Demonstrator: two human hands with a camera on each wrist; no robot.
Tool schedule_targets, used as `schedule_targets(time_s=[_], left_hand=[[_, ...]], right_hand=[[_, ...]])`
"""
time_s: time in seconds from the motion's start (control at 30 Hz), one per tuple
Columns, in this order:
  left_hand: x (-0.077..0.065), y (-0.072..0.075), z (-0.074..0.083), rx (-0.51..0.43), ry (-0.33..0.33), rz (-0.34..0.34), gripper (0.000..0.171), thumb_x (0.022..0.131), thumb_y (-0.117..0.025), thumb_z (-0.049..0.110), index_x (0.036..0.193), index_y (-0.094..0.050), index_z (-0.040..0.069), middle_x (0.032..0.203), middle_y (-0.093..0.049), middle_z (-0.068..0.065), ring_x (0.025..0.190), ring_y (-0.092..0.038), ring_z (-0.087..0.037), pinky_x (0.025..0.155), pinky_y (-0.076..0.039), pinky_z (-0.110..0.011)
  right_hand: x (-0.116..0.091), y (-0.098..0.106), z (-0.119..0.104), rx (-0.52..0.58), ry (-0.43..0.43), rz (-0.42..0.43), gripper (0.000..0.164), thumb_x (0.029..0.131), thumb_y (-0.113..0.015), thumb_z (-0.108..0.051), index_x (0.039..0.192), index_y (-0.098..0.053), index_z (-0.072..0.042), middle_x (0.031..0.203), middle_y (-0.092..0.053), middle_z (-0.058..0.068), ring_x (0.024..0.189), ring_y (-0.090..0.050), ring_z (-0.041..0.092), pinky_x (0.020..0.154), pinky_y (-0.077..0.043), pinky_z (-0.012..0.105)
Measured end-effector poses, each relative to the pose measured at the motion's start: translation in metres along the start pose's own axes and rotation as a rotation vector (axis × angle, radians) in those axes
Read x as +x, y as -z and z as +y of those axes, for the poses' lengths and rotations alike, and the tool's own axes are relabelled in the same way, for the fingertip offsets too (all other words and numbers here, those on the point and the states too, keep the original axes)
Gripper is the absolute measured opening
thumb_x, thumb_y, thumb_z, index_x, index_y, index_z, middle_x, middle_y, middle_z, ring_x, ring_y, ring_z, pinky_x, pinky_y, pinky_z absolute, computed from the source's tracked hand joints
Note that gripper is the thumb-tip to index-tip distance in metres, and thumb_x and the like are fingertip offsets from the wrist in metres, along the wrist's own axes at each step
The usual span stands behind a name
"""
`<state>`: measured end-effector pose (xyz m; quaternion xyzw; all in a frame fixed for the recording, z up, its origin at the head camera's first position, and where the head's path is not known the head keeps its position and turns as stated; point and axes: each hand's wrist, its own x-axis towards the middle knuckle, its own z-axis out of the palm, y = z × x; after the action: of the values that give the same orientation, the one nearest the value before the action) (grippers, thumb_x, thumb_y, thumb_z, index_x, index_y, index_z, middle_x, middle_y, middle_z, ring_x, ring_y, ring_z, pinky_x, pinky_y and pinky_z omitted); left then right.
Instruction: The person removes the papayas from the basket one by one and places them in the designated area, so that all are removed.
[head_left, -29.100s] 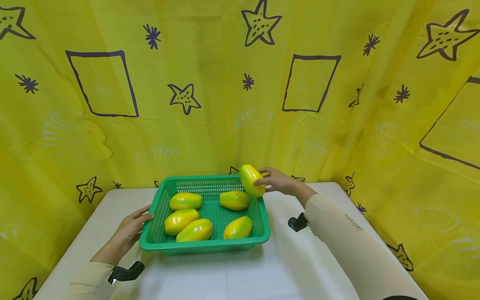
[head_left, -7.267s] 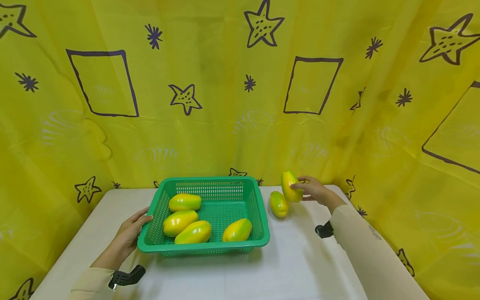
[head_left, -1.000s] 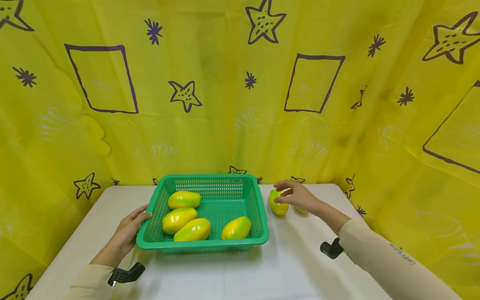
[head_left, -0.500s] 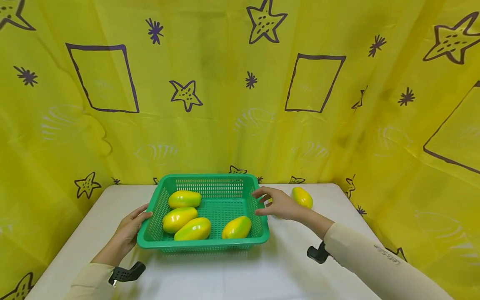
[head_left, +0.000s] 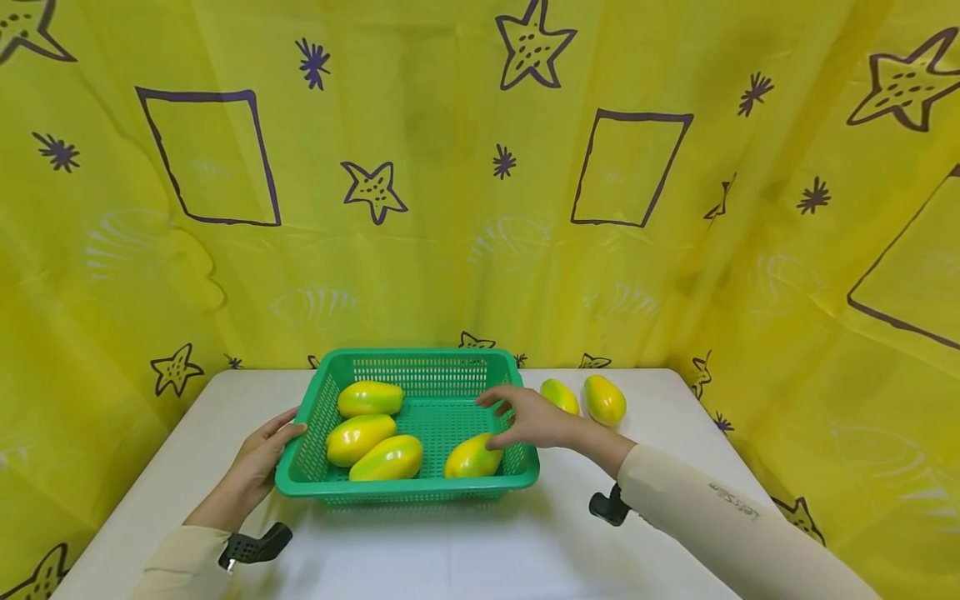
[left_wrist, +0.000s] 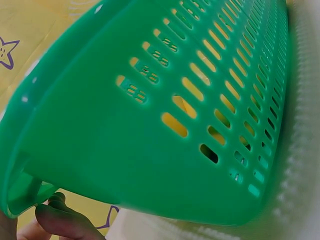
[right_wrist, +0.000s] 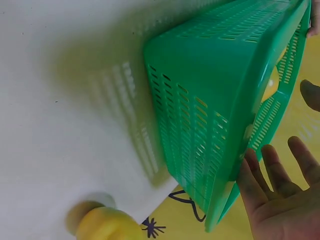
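Note:
A green plastic basket point(head_left: 397, 490) with slotted walls stands on the white table. My left hand point(head_left: 258, 458) grips its left rim, the thumb over the edge and curled fingers point(left_wrist: 67, 222) below it in the left wrist view. Three yellow-green papayas point(head_left: 360, 439) lie in the left half of the basket. Another papaya point(head_left: 468, 458) lies at the front right inside. Over the basket's right rim reaches my right hand point(head_left: 532, 418), fingers spread and nothing held, thumb tip overlapping that papaya in the head view. In the right wrist view its fingers point(right_wrist: 277, 170) are apart.
Right of the basket two papayas, a nearer-in papaya point(head_left: 559, 396) and an outer papaya point(head_left: 604, 400), lie on the table point(head_left: 577, 533) near its back edge. A yellow patterned curtain point(head_left: 450, 275) hangs behind and along both sides.
The right hand has left the papayas on the table and moved left over the basket. Earlier it carried two papayas out to the table. The left hand stays on the rim.

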<state>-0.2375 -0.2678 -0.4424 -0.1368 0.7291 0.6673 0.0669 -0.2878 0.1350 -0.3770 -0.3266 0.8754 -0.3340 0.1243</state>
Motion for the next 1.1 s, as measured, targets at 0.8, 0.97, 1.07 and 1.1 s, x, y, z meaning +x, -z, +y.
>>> schedule_targets(time_s=[0.8, 0.97, 1.07, 1.1], left_hand=[[0.001, 0.000, -0.001, 0.030, -0.002, 0.017, 0.070, 0.101, -0.052, 0.030, 0.157, -0.018, 0.007, 0.154, -0.026, -0.030, 0.096, -0.061, -0.006, 0.082, -0.058, -0.031], [0.001, 0.000, -0.001, 0.031, 0.003, 0.014, 0.070, 0.101, -0.053, 0.030, 0.158, -0.018, 0.007, 0.155, -0.025, -0.029, 0.099, -0.061, -0.008, 0.083, -0.058, -0.032], [0.001, 0.000, -0.001, 0.030, 0.005, 0.013, 0.070, 0.101, -0.052, 0.030, 0.158, -0.017, 0.007, 0.155, -0.024, -0.029, 0.099, -0.061, -0.008, 0.083, -0.058, -0.032], [0.001, 0.000, -0.001, 0.032, 0.005, 0.013, 0.070, 0.101, -0.052, 0.031, 0.158, -0.017, 0.007, 0.155, -0.024, -0.029, 0.099, -0.061, -0.008, 0.083, -0.058, -0.032]], right_hand=[[0.021, -0.023, 0.000, -0.139, 0.014, -0.153, 0.065, 0.077, -0.084, -0.017, 0.135, -0.056, -0.007, 0.136, -0.056, 0.011, 0.121, -0.052, 0.035, 0.099, -0.046, 0.045], [0.024, -0.025, 0.000, -0.158, -0.007, -0.182, 0.066, 0.076, -0.084, -0.014, 0.136, -0.056, -0.008, 0.134, -0.057, 0.014, 0.122, -0.052, 0.035, 0.100, -0.045, 0.047], [0.026, -0.026, 0.000, -0.171, -0.019, -0.200, 0.065, 0.076, -0.083, -0.013, 0.135, -0.057, -0.010, 0.134, -0.057, 0.013, 0.122, -0.052, 0.032, 0.103, -0.044, 0.047], [0.027, -0.027, -0.001, -0.174, -0.018, -0.207, 0.064, 0.075, -0.083, -0.013, 0.134, -0.058, -0.009, 0.133, -0.058, 0.013, 0.122, -0.052, 0.032, 0.103, -0.044, 0.046]])
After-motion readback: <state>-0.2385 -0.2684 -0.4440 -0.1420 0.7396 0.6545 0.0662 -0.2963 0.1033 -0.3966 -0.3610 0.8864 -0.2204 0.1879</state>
